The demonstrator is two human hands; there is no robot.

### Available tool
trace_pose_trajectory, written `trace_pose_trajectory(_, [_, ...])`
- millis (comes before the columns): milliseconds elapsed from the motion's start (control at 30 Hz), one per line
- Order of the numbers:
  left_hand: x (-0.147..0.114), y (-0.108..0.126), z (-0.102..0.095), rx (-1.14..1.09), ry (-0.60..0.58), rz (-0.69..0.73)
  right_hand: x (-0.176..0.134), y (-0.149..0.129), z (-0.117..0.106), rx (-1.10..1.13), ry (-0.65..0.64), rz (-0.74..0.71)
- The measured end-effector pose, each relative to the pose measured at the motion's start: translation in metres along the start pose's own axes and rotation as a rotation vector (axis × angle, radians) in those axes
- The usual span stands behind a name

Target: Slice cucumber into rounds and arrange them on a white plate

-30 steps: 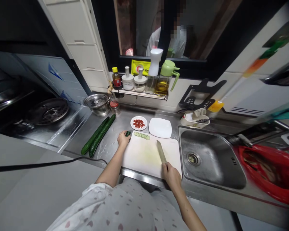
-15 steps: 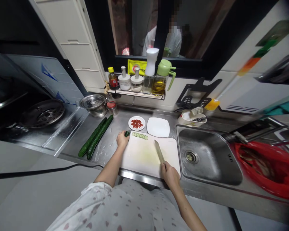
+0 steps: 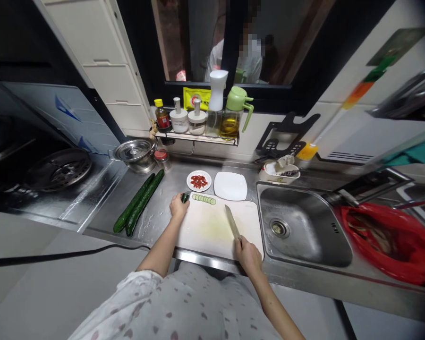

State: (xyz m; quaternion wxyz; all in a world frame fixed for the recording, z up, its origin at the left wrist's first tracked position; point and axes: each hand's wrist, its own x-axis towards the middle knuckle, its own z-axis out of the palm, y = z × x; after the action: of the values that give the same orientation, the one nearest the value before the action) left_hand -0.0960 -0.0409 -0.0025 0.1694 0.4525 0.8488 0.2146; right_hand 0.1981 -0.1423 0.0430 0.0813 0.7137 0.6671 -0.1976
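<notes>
Only the view has moved since the earlier frame, swinging slightly to the right; both hands keep their places at the board [image 3: 205, 236]. At its far left corner, a dark green cucumber stub [image 3: 185, 198] sits in the left hand [image 3: 179, 206], whose fingers are curled around it. Just to the stub's right, overlapping slices [image 3: 204, 199] lie in a row along the board's far edge. The right hand [image 3: 248, 255] is closed on the handle of the knife [image 3: 233, 222], its blade pointing away from the person over the board; whether the two touch, I cannot tell.

Beyond the board stand a small dish [image 3: 188, 182] of red bits [image 3: 199, 182] and a white plate [image 3: 231, 186]. On the steel counter [image 3: 168, 189] to the left, two cucumbers [image 3: 144, 203] lie side by side, near a lidded pot [image 3: 136, 153] and a jar [image 3: 162, 159]. To the right come the sink [image 3: 318, 241] and a red bag [image 3: 393, 264]. A shelf [image 3: 198, 137] of bottles and jars hangs below the window [image 3: 198, 42]; the stove [image 3: 67, 203] is at far left.
</notes>
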Motion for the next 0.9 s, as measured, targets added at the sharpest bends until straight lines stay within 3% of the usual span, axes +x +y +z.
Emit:
trace_pose_trajectory(167, [-0.016, 0.006, -0.002, 0.007, 0.097, 0.008, -0.001, -0.001, -0.001, 0.004, -0.006, 0.019])
trace_pose_trajectory(233, [-0.026, 0.014, -0.001, 0.024, 0.121, 0.076, -0.002, -0.002, 0.0, 0.002, -0.009, 0.018])
trace_pose_trajectory(367, [-0.042, 0.036, 0.007, 0.031, -0.014, 0.365, -0.002, -0.002, 0.0, 0.003, -0.01, 0.012])
trace_pose_trajectory(467, [-0.046, 0.053, 0.017, 0.043, -0.114, 0.504, -0.002, -0.002, -0.001, 0.019, -0.021, 0.017])
trace_pose_trajectory(767, [-0.027, 0.083, 0.032, 0.291, -0.332, 0.607, -0.001, 0.0, 0.0, 0.049, -0.039, 0.019])
trace_pose_trajectory(900, [-0.023, 0.085, 0.032, 0.384, -0.35, 0.671, 0.0, 0.0, 0.0, 0.048, -0.033, 0.017])
